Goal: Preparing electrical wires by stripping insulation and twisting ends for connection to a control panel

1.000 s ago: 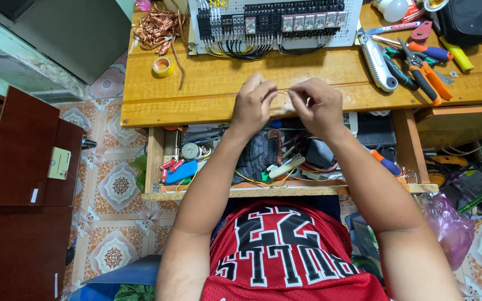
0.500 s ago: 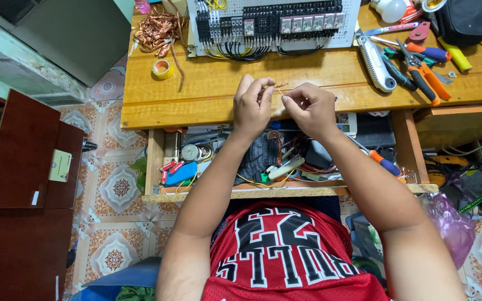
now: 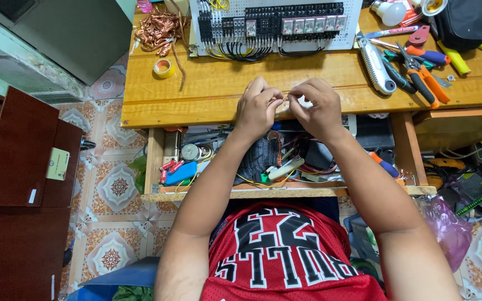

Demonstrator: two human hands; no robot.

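At the counter's (image 3: 196, 106) front edge, the left hand (image 3: 258, 108) and right hand (image 3: 320, 106) pinch a thin wire (image 3: 285, 99) between them; a slip could drop it into the cluttered shelf (image 3: 285, 192) below.

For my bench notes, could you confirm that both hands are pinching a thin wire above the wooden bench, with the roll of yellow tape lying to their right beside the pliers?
Not quite: the roll of yellow tape lies to the left of the hands, near the tangle of copper wire, not beside the pliers. The head view shows it. The left hand and right hand do meet over the wooden bench on something thin.
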